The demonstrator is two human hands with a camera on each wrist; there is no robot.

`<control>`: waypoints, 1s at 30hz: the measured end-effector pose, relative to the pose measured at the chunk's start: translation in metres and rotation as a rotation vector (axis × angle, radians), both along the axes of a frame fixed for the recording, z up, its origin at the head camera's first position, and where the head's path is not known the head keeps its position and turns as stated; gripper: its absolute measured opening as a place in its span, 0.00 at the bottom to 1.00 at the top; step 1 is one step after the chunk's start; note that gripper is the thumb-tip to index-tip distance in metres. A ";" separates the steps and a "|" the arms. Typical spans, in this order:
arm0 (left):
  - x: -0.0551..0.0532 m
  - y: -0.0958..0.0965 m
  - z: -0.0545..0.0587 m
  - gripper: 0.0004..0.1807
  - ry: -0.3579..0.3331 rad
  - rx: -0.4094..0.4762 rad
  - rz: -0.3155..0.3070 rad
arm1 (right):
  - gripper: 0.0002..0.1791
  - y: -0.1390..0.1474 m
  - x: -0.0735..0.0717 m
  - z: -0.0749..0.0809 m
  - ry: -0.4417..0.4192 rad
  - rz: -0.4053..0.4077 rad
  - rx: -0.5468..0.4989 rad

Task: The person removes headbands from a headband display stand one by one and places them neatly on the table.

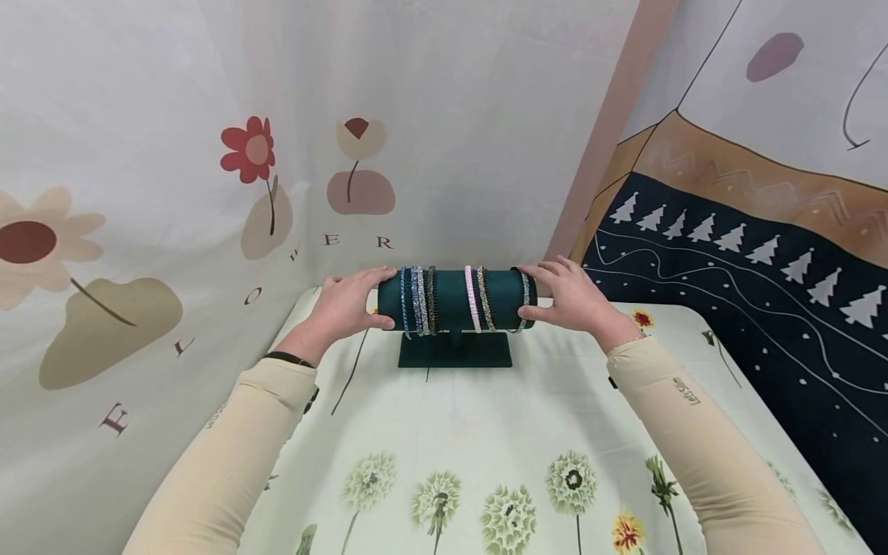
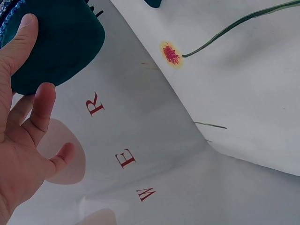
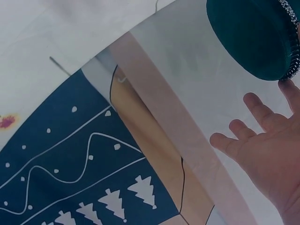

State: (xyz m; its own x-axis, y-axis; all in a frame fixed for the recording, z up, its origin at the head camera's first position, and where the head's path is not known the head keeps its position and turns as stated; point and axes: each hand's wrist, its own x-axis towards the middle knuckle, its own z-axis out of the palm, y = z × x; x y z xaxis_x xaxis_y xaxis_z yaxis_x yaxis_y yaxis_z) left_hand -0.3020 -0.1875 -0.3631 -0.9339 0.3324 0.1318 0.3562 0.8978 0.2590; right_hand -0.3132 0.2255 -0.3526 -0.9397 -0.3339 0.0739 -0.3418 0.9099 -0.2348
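A dark green bracelet display stand (image 1: 451,297), a padded roll on a flat base, stands on the table with several bracelets around it. My left hand (image 1: 347,302) grips the roll's left end, thumb in front and fingers over the top. At the right end, my right hand (image 1: 570,297) holds a silvery beaded bracelet (image 1: 526,291) between thumb and index finger, around the roll. Blue and silver bracelets (image 1: 418,301) sit left of the middle; a pink bracelet (image 1: 472,299) sits right of it. In the right wrist view, an index fingertip touches the bracelet's edge; the thumb is hidden.
The table (image 1: 458,416) has a pale cloth printed with dandelions and other flowers. Behind it hangs a white curtain (image 1: 486,139) with flower prints and letters. At the right is a dark blue cloth (image 1: 735,308) with white tree shapes.
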 end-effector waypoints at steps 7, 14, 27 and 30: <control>0.001 0.000 0.001 0.54 -0.006 0.010 0.005 | 0.49 0.003 0.001 0.002 -0.007 -0.003 -0.005; 0.001 0.000 0.000 0.54 -0.011 0.015 0.007 | 0.48 0.006 0.001 0.003 -0.016 0.004 -0.011; 0.001 -0.001 0.000 0.54 -0.006 0.012 0.008 | 0.61 -0.006 -0.004 0.003 -0.044 0.073 0.031; 0.002 0.000 0.000 0.54 -0.004 0.012 0.008 | 0.69 -0.006 -0.007 0.002 -0.069 0.072 0.028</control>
State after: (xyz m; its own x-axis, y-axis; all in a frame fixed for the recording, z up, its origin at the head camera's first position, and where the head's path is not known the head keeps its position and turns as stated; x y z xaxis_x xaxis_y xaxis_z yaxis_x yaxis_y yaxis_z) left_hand -0.3001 -0.1877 -0.3635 -0.9369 0.3238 0.1316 0.3482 0.8974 0.2710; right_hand -0.3198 0.2196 -0.3510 -0.9158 -0.4017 -0.0008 -0.3903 0.8903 -0.2347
